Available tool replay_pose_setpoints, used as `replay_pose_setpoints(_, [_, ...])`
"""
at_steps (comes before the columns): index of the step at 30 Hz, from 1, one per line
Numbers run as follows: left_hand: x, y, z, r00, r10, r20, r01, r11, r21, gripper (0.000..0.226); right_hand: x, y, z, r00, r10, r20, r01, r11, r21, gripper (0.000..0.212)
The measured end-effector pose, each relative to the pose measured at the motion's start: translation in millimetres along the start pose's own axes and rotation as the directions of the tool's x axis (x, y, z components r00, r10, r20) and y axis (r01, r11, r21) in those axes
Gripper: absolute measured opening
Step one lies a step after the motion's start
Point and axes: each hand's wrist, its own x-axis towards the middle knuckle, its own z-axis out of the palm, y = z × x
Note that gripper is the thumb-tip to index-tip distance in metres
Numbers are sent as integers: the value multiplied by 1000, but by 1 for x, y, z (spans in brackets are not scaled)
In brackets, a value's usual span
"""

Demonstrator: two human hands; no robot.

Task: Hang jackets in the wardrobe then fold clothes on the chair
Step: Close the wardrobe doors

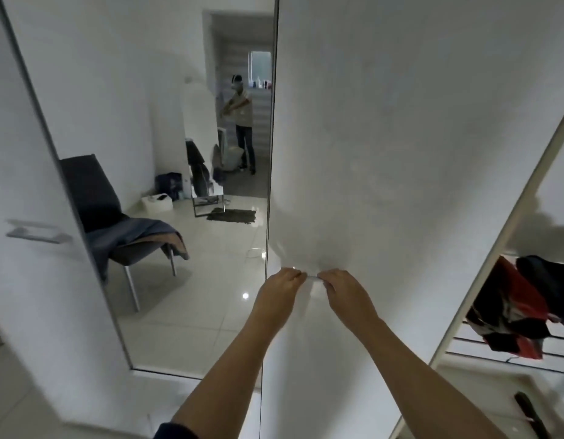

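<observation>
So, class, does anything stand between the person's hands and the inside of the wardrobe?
Yes: the white door stands straight ahead, and the left hand and right hand both pinch its small handle. To the right the wardrobe is open, with a red-and-black garment showing inside.

mirror (122,77) left of wardrobe door (401,137), clothes (141,231) on chair (90,191) in mirror, jacket (521,305) right of door

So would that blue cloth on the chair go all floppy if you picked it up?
Probably floppy: the blue cloth droops over the edge of the chair. Likely light, it looks thin. It might slide off if tugged; nothing holds it.
</observation>
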Motion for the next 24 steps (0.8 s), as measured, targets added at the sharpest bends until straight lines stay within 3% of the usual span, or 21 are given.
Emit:
replay_pose_setpoints(6, [-3, 18, -3, 993, -87, -78, 82, 995, -64, 35, 1, -4, 3, 991, 111, -75, -106, 992, 64, 22])
replay_pose_setpoints(11, [-22, 31, -9, 991, -45, -122, 42, 999, -28, 36, -27, -9, -6, 986, 135, -100, -122, 985, 124, 23])
replay_pose_setpoints(17, [-62, 58, -25, 967, 214, -137, -204, 976, 81, 41, -82, -20, -28, 981, 155, -118, -132, 974, 183, 20])
replay_pose_setpoints(22, [-103, 81, -40, 866, 485, -125, -440, 856, 270, 29, -131, -23, -51, 977, 187, -104, -170, 973, 156, 20])
replay_pose_setpoints(24, [-118, 88, -49, 834, 532, -146, -475, 828, 299, 37, -152, -24, -61, 974, 213, -80, -206, 975, 89, 24])
